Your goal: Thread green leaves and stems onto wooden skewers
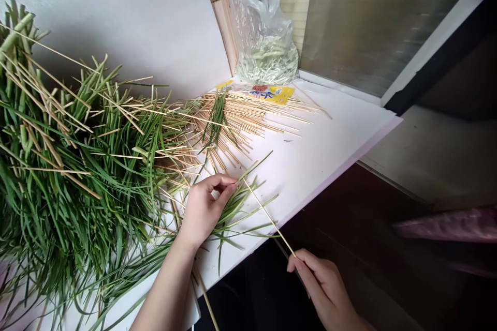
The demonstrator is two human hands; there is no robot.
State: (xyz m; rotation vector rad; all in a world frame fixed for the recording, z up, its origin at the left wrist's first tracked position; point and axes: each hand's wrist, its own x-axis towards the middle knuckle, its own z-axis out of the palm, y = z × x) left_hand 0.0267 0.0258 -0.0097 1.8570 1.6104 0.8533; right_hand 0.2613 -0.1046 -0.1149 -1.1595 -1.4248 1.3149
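My right hand (320,279) pinches the lower end of a thin wooden skewer (269,218), which slants up and left over the table's front edge. Its far end meets my left hand (207,206), whose thumb and forefinger are pressed together on a green chive stalk (252,169). Below those fingers lies a loose bunch of cut chives (236,209) on the white table. Left of my hands rises a big heap of chives (89,181) with skewers threaded through or lying across it.
Behind my left hand spreads a pile of bare skewers (236,119), with several chive leaves and a yellow packet (281,94) on it. A clear plastic bag (267,57) of pale green pieces stands at the back. The white table (330,139) ends along a slanting front edge.
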